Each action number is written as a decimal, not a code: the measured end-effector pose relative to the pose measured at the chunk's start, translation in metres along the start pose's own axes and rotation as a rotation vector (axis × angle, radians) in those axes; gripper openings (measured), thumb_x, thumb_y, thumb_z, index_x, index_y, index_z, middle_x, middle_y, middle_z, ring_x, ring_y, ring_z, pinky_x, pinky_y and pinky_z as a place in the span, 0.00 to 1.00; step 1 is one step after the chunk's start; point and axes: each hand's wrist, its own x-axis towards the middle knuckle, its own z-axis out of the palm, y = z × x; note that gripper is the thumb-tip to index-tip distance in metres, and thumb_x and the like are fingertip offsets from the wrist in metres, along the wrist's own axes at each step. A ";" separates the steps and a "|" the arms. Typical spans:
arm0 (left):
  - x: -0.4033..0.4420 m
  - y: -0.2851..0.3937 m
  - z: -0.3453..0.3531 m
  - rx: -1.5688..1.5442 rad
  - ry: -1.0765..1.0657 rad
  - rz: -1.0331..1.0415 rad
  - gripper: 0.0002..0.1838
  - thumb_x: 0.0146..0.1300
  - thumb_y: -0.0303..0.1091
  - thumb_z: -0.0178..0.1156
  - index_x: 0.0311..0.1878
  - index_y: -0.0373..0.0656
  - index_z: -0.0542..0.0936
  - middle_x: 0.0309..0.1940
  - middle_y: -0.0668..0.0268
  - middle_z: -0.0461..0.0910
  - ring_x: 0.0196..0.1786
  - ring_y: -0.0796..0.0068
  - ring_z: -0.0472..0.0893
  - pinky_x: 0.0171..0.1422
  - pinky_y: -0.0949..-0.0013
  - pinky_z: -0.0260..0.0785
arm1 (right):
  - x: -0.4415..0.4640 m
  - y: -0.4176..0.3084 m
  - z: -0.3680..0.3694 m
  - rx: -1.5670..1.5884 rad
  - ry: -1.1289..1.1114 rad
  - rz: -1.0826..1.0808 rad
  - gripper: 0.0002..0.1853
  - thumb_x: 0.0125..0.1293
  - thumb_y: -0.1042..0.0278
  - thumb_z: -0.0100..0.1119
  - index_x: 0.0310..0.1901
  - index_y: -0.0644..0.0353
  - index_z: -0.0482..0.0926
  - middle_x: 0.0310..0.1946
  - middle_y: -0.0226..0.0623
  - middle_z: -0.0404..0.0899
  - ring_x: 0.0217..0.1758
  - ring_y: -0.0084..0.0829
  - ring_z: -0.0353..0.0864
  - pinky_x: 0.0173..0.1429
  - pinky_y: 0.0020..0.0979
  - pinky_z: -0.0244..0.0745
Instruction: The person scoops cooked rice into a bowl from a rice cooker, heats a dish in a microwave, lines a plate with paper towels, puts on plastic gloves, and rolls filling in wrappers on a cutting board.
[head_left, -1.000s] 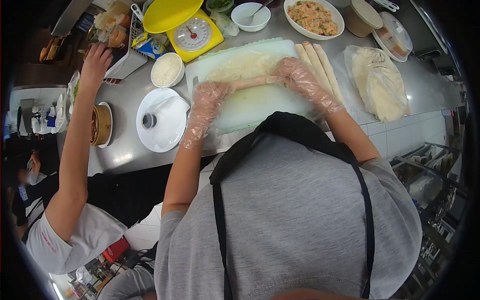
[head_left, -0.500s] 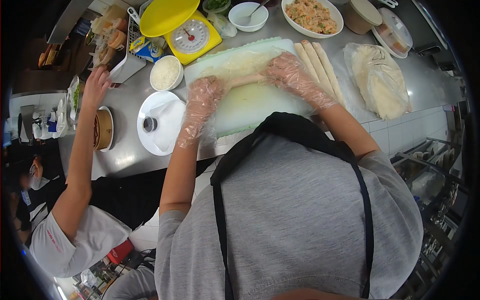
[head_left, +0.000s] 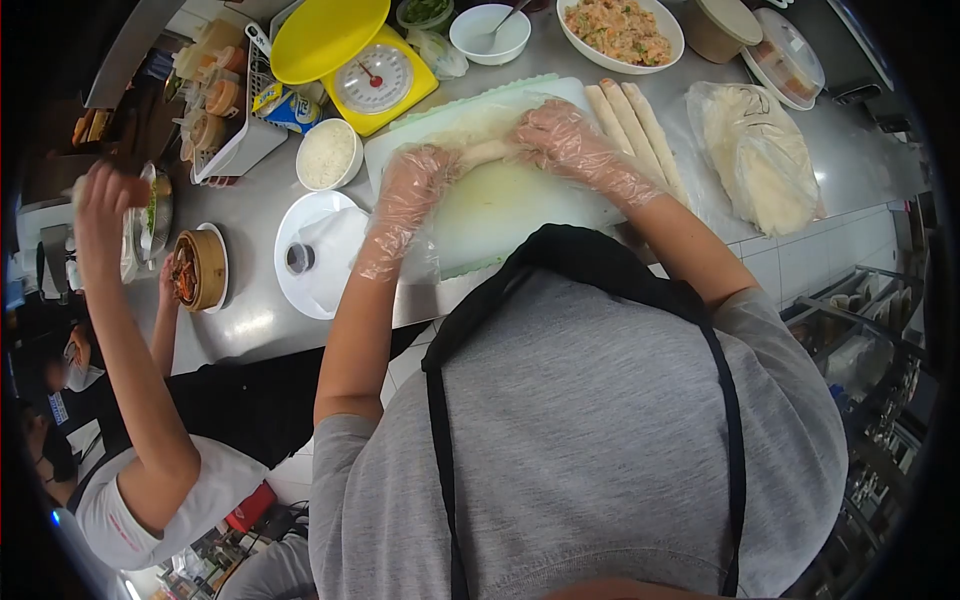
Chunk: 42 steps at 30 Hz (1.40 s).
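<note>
A pale roll (head_left: 484,153) lies between my two hands, over the far part of a light green cutting board (head_left: 500,215). My left hand (head_left: 418,180), in a clear plastic glove, is closed round its left end. Also gloved, my right hand (head_left: 552,137) is closed on its right end. Clear plastic film (head_left: 478,122) spreads on the board behind the roll. Several long pale rolls (head_left: 637,130) lie side by side just right of the board. The fingertips of both hands are partly hidden by the wrinkled gloves.
A yellow scale (head_left: 375,80), rice bowl (head_left: 329,155) and white plate (head_left: 295,255) stand left. Beyond the board are a white bowl (head_left: 490,35) and a filling bowl (head_left: 622,32). Bagged dough (head_left: 755,160) lies right. A co-worker's arm (head_left: 125,300) is beside a steamer basket (head_left: 208,270).
My hands have come closer together along the roll, the right one moving left. The co-worker's raised hand has moved left, away from the basket of bottles, and their other hand now shows beside the steamer.
</note>
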 end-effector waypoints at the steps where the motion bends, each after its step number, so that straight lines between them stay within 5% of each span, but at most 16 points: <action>1: 0.000 0.002 -0.004 0.001 -0.002 0.002 0.13 0.53 0.32 0.62 0.43 0.45 0.80 0.36 0.58 0.80 0.45 0.57 0.77 0.49 0.59 0.67 | 0.000 0.003 0.001 0.008 -0.019 0.015 0.17 0.52 0.61 0.63 0.45 0.49 0.78 0.44 0.32 0.75 0.52 0.36 0.73 0.59 0.41 0.63; 6: 0.003 0.012 -0.017 -0.541 0.079 -0.193 0.14 0.53 0.33 0.64 0.44 0.44 0.79 0.38 0.56 0.78 0.45 0.56 0.76 0.47 0.59 0.68 | 0.017 -0.001 -0.018 0.154 -0.204 0.268 0.12 0.55 0.61 0.60 0.42 0.50 0.80 0.43 0.34 0.76 0.52 0.37 0.73 0.56 0.40 0.65; 10: 0.010 -0.008 -0.011 -0.083 0.055 0.126 0.15 0.53 0.35 0.64 0.44 0.43 0.80 0.39 0.57 0.78 0.43 0.56 0.76 0.47 0.59 0.68 | 0.020 0.003 -0.020 0.236 -0.199 0.289 0.12 0.58 0.60 0.56 0.43 0.49 0.80 0.45 0.34 0.75 0.53 0.37 0.73 0.57 0.39 0.65; 12: 0.014 -0.015 -0.009 -0.107 -0.012 0.077 0.15 0.53 0.35 0.64 0.45 0.43 0.80 0.40 0.56 0.78 0.43 0.55 0.76 0.47 0.60 0.68 | 0.019 -0.002 -0.018 0.161 -0.200 0.292 0.13 0.59 0.59 0.56 0.45 0.48 0.80 0.46 0.33 0.75 0.53 0.37 0.73 0.58 0.41 0.64; 14: 0.019 -0.020 -0.007 -0.106 -0.038 0.064 0.16 0.52 0.35 0.64 0.45 0.43 0.80 0.40 0.57 0.79 0.42 0.55 0.77 0.47 0.60 0.68 | 0.018 -0.013 -0.015 -0.098 0.078 0.155 0.14 0.59 0.57 0.56 0.47 0.45 0.79 0.47 0.30 0.74 0.54 0.33 0.73 0.63 0.44 0.60; 19: 0.024 -0.013 -0.015 -0.170 -0.095 -0.018 0.14 0.49 0.33 0.66 0.40 0.43 0.80 0.37 0.59 0.80 0.40 0.55 0.77 0.46 0.61 0.69 | 0.018 -0.008 -0.010 -0.086 -0.080 0.142 0.13 0.59 0.57 0.56 0.46 0.42 0.78 0.46 0.27 0.76 0.55 0.31 0.72 0.65 0.46 0.57; 21: 0.018 0.009 -0.024 -0.464 0.238 -0.207 0.15 0.51 0.37 0.66 0.42 0.42 0.80 0.37 0.58 0.80 0.41 0.57 0.78 0.49 0.63 0.69 | 0.019 0.000 -0.005 -0.051 -0.103 0.144 0.12 0.58 0.57 0.56 0.45 0.42 0.79 0.45 0.26 0.76 0.55 0.30 0.73 0.65 0.44 0.58; 22: 0.021 0.010 -0.025 -0.463 0.235 -0.206 0.15 0.51 0.37 0.66 0.42 0.42 0.80 0.37 0.58 0.80 0.41 0.57 0.78 0.49 0.63 0.69 | 0.019 0.003 -0.003 -0.030 -0.056 0.135 0.11 0.58 0.58 0.56 0.43 0.43 0.79 0.44 0.27 0.77 0.54 0.31 0.73 0.63 0.43 0.59; 24: 0.029 0.009 -0.025 -0.173 0.303 0.122 0.15 0.50 0.37 0.65 0.41 0.40 0.79 0.36 0.57 0.79 0.41 0.56 0.78 0.48 0.60 0.69 | 0.023 0.002 -0.010 -0.008 -0.010 0.127 0.11 0.57 0.59 0.57 0.42 0.44 0.79 0.43 0.27 0.78 0.53 0.31 0.74 0.62 0.42 0.61; 28: 0.032 0.004 -0.011 -0.131 0.102 0.188 0.14 0.49 0.35 0.65 0.38 0.40 0.78 0.34 0.55 0.79 0.40 0.53 0.77 0.46 0.57 0.68 | 0.034 0.002 -0.033 0.122 -0.153 0.170 0.11 0.56 0.62 0.56 0.40 0.50 0.80 0.41 0.33 0.79 0.50 0.36 0.76 0.55 0.39 0.66; 34: 0.037 0.007 -0.018 -0.224 0.007 0.047 0.12 0.50 0.33 0.63 0.37 0.39 0.79 0.32 0.54 0.78 0.39 0.52 0.77 0.45 0.57 0.68 | 0.032 0.001 -0.031 0.143 -0.150 0.231 0.11 0.56 0.62 0.56 0.40 0.54 0.79 0.39 0.39 0.80 0.47 0.41 0.77 0.51 0.39 0.70; 39: 0.046 -0.002 -0.024 -0.575 -0.261 -0.364 0.17 0.54 0.40 0.65 0.43 0.41 0.80 0.40 0.56 0.81 0.45 0.60 0.79 0.50 0.64 0.68 | 0.036 0.008 -0.037 0.305 -0.262 0.301 0.12 0.57 0.63 0.55 0.42 0.54 0.78 0.38 0.40 0.80 0.47 0.42 0.77 0.52 0.40 0.69; 42: 0.055 0.004 -0.036 -0.364 -0.333 -0.465 0.18 0.56 0.46 0.63 0.43 0.42 0.81 0.42 0.58 0.81 0.45 0.62 0.79 0.52 0.65 0.68 | 0.037 0.011 -0.029 0.307 -0.280 0.307 0.15 0.58 0.59 0.59 0.45 0.53 0.76 0.42 0.38 0.76 0.50 0.43 0.73 0.55 0.42 0.66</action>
